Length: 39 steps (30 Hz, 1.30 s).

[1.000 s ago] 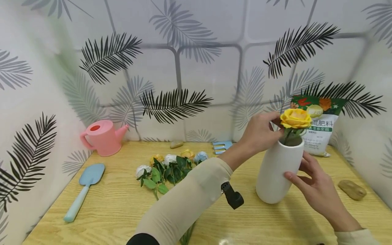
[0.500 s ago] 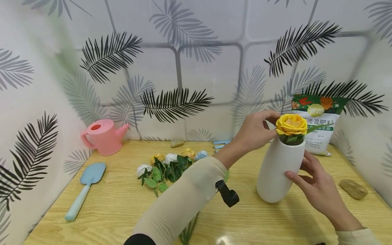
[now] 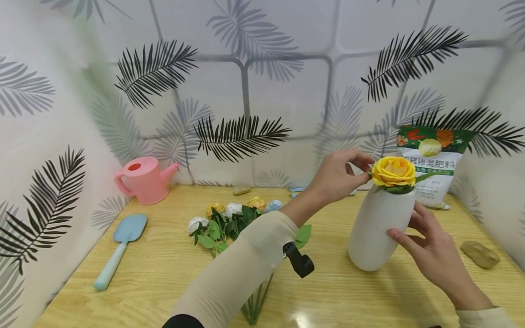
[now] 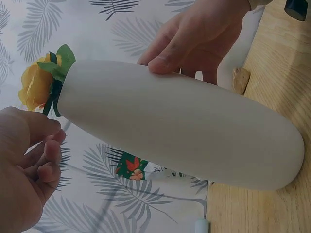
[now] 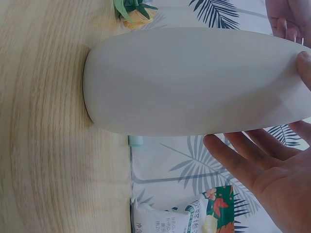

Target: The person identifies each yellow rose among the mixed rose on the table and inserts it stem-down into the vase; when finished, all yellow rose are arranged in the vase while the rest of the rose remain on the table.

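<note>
A yellow artificial rose (image 3: pixel 393 171) sits low in the mouth of a tall white vase (image 3: pixel 379 228), its bloom just over the rim. One long green leaf sticks out to the right. The fingertips of my left hand (image 3: pixel 338 175) are right beside the bloom, loosely curled; the left wrist view shows nothing between thumb and fingers of that left hand (image 4: pixel 29 165). My right hand (image 3: pixel 432 248) grips the vase around its side, thumb at the front. In the right wrist view the vase (image 5: pixel 184 80) has its base on the wooden table, with the right hand's (image 5: pixel 272 170) fingers along its far side.
Several artificial flowers (image 3: pixel 235 218) lie under the left forearm, stems towards me. A pink watering can (image 3: pixel 147 182), blue shovel (image 3: pixel 123 248), partly hidden blue tool (image 3: pixel 297 190), stones (image 3: pixel 480 254) and a fertiliser bag (image 3: pixel 434 168) stand or lie around the table (image 3: pixel 324 291).
The rose has sunk lower into the vase, its stem now out of sight. My left hand has followed it slightly down and its fingers have loosened. The right hand keeps its grip.
</note>
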Each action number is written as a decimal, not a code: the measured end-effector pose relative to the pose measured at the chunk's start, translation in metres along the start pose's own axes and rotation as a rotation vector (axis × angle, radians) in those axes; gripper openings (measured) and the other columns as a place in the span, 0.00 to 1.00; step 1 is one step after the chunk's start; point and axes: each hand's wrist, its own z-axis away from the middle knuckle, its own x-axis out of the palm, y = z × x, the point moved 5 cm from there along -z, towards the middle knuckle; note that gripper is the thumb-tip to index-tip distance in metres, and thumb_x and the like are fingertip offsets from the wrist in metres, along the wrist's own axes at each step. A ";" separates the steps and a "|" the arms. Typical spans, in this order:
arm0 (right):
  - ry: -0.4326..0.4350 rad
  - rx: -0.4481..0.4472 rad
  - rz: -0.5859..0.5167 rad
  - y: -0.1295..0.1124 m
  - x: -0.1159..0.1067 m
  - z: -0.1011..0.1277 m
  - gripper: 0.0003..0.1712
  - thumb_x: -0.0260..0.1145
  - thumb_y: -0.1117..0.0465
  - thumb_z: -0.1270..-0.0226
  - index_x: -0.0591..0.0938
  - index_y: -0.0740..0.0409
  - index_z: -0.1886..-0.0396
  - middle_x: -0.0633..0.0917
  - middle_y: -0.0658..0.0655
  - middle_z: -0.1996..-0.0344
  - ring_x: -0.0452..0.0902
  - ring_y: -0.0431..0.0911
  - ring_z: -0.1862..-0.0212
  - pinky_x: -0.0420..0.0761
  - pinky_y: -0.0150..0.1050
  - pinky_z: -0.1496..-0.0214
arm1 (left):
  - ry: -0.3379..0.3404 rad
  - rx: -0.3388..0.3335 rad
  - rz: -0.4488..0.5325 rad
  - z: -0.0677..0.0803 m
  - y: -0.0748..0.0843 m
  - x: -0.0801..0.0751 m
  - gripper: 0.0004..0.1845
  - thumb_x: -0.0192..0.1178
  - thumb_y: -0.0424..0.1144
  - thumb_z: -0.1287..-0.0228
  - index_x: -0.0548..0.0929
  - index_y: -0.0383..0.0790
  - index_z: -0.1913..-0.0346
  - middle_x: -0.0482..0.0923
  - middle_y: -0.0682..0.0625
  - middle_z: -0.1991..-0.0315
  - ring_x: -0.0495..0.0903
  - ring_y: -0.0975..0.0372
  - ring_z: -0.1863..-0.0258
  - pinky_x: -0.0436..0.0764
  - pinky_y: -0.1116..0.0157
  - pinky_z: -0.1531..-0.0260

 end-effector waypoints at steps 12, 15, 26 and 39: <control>0.004 0.004 -0.001 0.001 0.000 -0.001 0.43 0.68 0.65 0.31 0.60 0.49 0.21 0.70 0.22 0.48 0.70 0.19 0.50 0.77 0.15 0.58 | -0.007 -0.008 0.074 0.013 -0.015 -0.010 0.12 0.65 0.32 0.33 0.85 0.35 0.48 0.88 0.44 0.58 0.76 0.68 0.78 0.76 0.77 0.75; 0.004 0.018 0.008 0.002 -0.001 -0.001 0.43 0.69 0.64 0.31 0.60 0.48 0.21 0.70 0.22 0.49 0.70 0.18 0.50 0.77 0.15 0.59 | -0.024 -0.031 0.108 0.021 -0.022 -0.012 0.12 0.65 0.31 0.33 0.85 0.34 0.48 0.87 0.42 0.59 0.75 0.68 0.81 0.76 0.76 0.77; -0.009 0.042 0.027 0.004 -0.001 -0.001 0.43 0.68 0.62 0.30 0.59 0.49 0.21 0.70 0.27 0.46 0.69 0.17 0.50 0.77 0.14 0.59 | -0.145 -0.150 0.081 0.061 -0.059 -0.022 0.11 0.64 0.33 0.31 0.85 0.36 0.49 0.86 0.44 0.60 0.72 0.68 0.81 0.74 0.74 0.79; -0.006 0.054 0.033 0.003 -0.001 -0.002 0.43 0.69 0.61 0.30 0.59 0.50 0.21 0.69 0.25 0.47 0.68 0.16 0.50 0.76 0.14 0.59 | -0.265 -0.255 -0.134 0.112 -0.103 -0.030 0.11 0.66 0.39 0.32 0.85 0.39 0.50 0.87 0.49 0.62 0.82 0.62 0.65 0.78 0.71 0.67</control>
